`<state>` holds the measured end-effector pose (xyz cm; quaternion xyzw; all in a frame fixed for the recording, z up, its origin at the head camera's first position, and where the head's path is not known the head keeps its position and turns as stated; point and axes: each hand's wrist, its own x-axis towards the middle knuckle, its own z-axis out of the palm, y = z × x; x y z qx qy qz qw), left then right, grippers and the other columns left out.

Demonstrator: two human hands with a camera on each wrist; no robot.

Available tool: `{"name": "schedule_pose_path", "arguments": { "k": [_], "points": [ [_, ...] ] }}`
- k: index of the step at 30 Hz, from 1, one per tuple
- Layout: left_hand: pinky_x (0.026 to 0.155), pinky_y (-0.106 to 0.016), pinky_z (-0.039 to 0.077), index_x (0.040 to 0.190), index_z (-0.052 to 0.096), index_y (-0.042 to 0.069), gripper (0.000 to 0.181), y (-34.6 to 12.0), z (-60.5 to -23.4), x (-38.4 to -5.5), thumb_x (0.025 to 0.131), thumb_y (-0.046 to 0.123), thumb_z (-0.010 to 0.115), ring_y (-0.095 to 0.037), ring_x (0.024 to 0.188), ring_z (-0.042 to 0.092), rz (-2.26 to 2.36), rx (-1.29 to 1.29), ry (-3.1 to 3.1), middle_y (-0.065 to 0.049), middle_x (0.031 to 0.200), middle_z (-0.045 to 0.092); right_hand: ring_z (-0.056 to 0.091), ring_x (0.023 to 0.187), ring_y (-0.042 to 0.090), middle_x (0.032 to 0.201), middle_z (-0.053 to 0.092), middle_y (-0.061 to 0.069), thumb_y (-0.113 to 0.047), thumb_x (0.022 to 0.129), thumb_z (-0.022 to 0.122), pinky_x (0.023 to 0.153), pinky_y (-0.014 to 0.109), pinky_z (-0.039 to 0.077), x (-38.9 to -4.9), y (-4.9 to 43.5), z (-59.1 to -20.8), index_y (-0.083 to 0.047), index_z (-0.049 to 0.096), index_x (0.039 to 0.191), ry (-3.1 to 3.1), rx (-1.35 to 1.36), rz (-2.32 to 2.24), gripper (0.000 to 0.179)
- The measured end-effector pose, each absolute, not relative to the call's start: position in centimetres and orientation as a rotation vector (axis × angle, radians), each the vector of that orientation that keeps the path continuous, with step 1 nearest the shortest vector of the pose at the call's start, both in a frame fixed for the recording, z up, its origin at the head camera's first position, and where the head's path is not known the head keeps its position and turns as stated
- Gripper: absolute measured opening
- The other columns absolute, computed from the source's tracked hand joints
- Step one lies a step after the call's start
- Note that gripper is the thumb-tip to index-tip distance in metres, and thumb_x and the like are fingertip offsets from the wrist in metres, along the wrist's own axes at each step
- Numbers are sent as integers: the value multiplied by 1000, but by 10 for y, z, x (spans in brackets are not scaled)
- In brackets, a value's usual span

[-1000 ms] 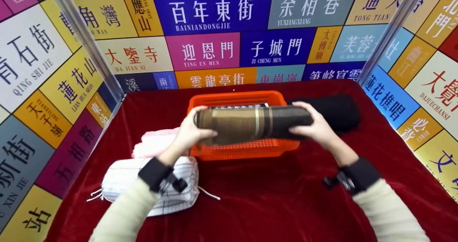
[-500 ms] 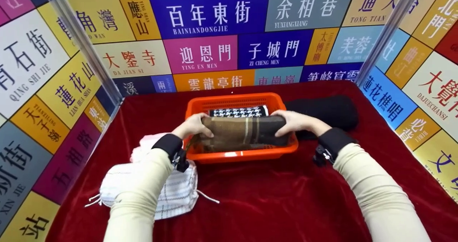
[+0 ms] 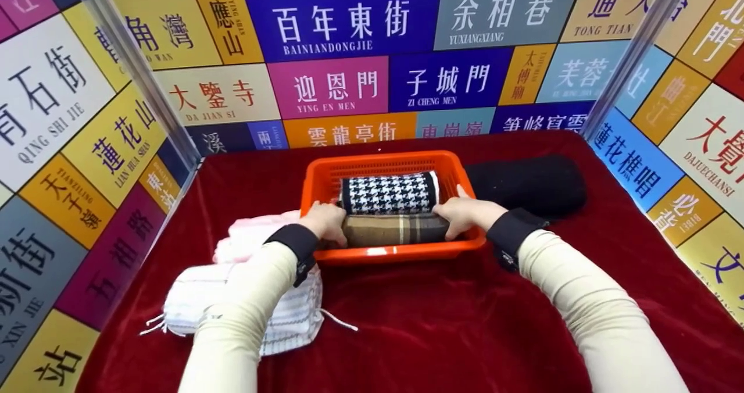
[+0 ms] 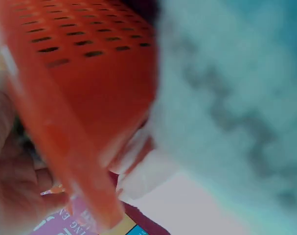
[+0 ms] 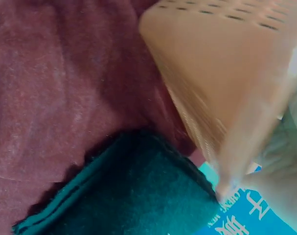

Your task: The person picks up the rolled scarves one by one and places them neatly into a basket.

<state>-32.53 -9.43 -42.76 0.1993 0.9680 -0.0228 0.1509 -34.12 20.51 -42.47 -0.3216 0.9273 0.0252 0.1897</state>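
Note:
A rolled brown and black scarf with a pale stripe point(image 3: 383, 230) lies in the front of the orange basket point(image 3: 343, 256). My left hand point(image 3: 324, 223) grips its left end inside the basket, and my right hand point(image 3: 465, 214) holds the right end, thumb toward me. Behind it, in the same basket, sits a rolled black-and-white houndstooth cloth point(image 3: 389, 194). The left wrist view has the basket's outer wall point(image 4: 89, 98) with part of my left hand point(image 4: 16, 181) beyond the rim. The basket hides the scarf's underside.
A black rolled cloth point(image 3: 529, 186) lies right of the basket. On the left are a folded pink cloth point(image 3: 250, 236) and a white striped bundle with cords point(image 3: 192, 294), partly behind my left sleeve. Red velvet point(image 3: 436, 323) covers the table; sign-printed walls surround it.
Both hands have lowered the brown scarf from above the basket into its front part. The houndstooth cloth behind it is now more fully visible.

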Motion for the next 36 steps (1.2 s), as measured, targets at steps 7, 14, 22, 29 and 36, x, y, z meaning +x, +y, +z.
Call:
{"name": "schedule_pose_path", "arguments": {
  "k": [7, 14, 22, 29, 36],
  "points": [
    [91, -46, 37, 109, 59, 0, 47, -91, -438, -323, 73, 29, 71, -39, 105, 54, -155, 573, 2721, -21, 116, 59, 56, 103, 34, 104, 63, 16, -23, 75, 70, 103, 64, 7, -340, 204, -435, -3, 53, 113, 2595, -924, 130, 47],
    [93, -45, 33, 117, 56, -1, 56, -88, -436, -325, 75, 33, 70, -37, 110, 51, -176, 571, 2679, -20, 121, 57, 57, 102, 33, 101, 64, 17, -22, 78, 68, 104, 63, 9, -343, 204, -439, -2, 53, 112, 2590, -922, 150, 42],
    [96, -42, 39, 121, 52, 2, 54, -106, -409, -318, 79, 32, 68, -33, 109, 54, 237, 659, 2702, -18, 118, 58, 45, 118, 38, 124, 54, 20, -18, 77, 68, 105, 62, 4, -335, 212, -411, 2, 42, 133, 2705, -910, -345, 65],
    [99, -43, 38, 131, 48, 6, 54, -177, -362, -270, 84, 27, 65, -28, 116, 52, 961, 928, 2858, -13, 126, 55, 58, 102, 23, 106, 63, 12, 1, 83, 62, 95, 32, 41, -272, 230, -351, 5, 54, 116, 2746, -1069, -1457, 34],
    [95, -51, 39, 132, 46, 5, 71, -239, -372, -212, 73, 30, 76, -33, 114, 51, 925, 785, 2874, -15, 127, 53, 60, 86, 12, 93, 61, 5, 15, 76, 61, 77, 19, 48, -197, 261, -360, -1, 60, 100, 2595, -1476, -1473, 29]
  ]
}}
